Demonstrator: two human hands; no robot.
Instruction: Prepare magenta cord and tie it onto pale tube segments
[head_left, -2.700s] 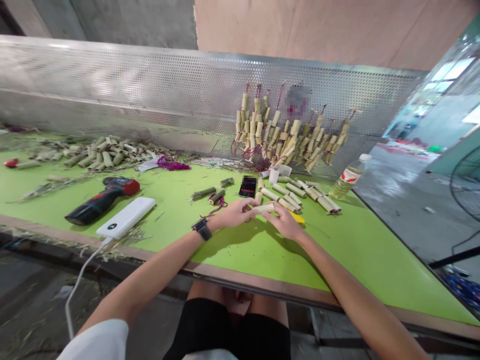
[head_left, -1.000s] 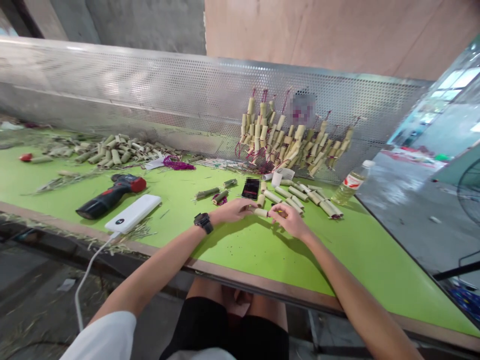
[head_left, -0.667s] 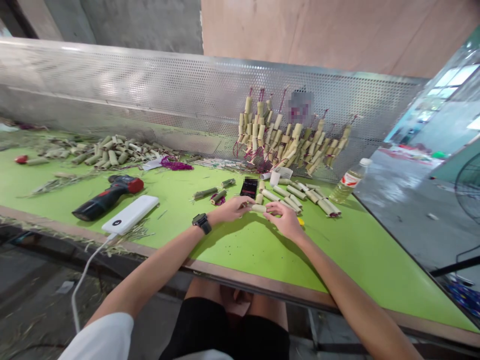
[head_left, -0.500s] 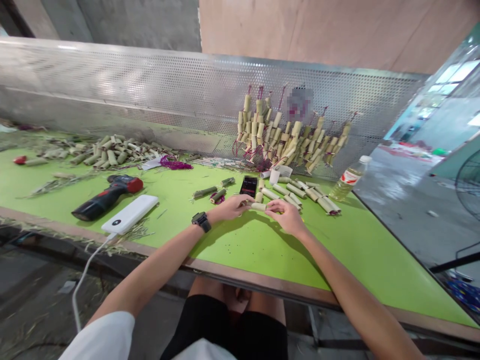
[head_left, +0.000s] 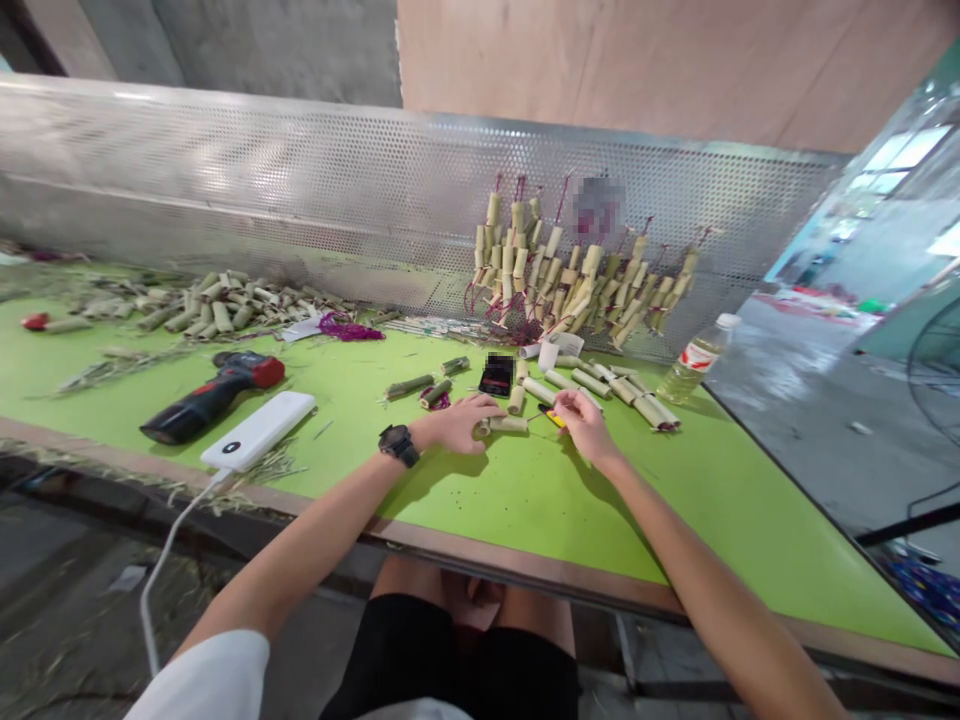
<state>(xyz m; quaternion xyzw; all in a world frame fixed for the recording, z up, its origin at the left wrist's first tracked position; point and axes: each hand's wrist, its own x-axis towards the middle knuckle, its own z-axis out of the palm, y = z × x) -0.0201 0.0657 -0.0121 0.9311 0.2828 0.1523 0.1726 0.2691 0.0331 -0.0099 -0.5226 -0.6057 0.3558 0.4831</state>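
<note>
Bamboo tube [head_left: 504, 425]: flat on desk [head_left: 525, 500], long axis left-right. Left hand [head_left: 457, 422] fingers pinch its left end; right hand [head_left: 587, 425] fingers pinch yellow-handled tool [head_left: 553, 417] just beside right end.

A red-and-black drill [head_left: 212, 392] and a white power bank [head_left: 259, 431] lie near the table's [head_left: 720, 500] front edge. A plastic bottle [head_left: 696, 359] leans at the back right corner, beside bundled bamboo pieces [head_left: 577, 275] against the perforated metal panel [head_left: 300, 190].

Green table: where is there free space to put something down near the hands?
The green table is bare right of the right hand, toward the near edge, and in front of the left hand. Crowded: the bamboo tubes behind the hands, around the phone.
</note>
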